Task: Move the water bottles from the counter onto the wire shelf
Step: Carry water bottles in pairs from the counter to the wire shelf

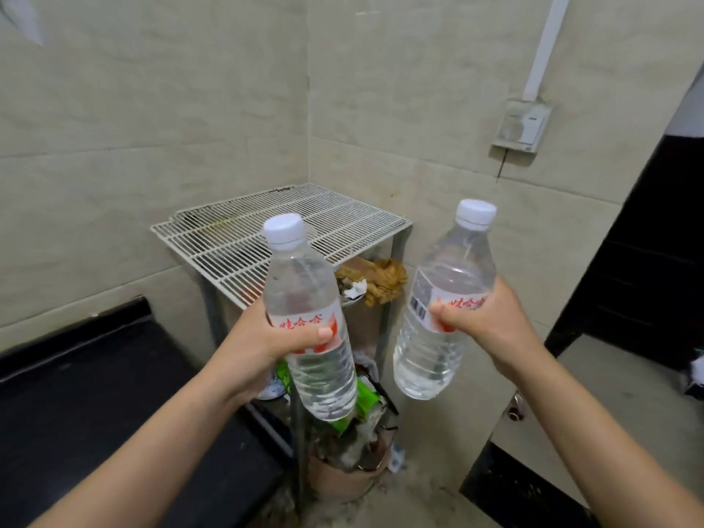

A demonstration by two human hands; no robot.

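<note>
Head view: the person's left hand [263, 337] is wrapped round the label of the left bottle [304, 295], thumb across the front. The bottle is in the air, cap leaning left, in front of the wire shelf [236, 238]'s near edge. Right hand [491, 325] grips the right bottle [445, 283] at its label, cap leaning right, just right of the shelf. Both are capped and off the black counter [95, 375]. A brown pot [343, 478] sits under the shelf.

The wire shelf [236, 242] stands just right of the counter [76, 394].
</note>
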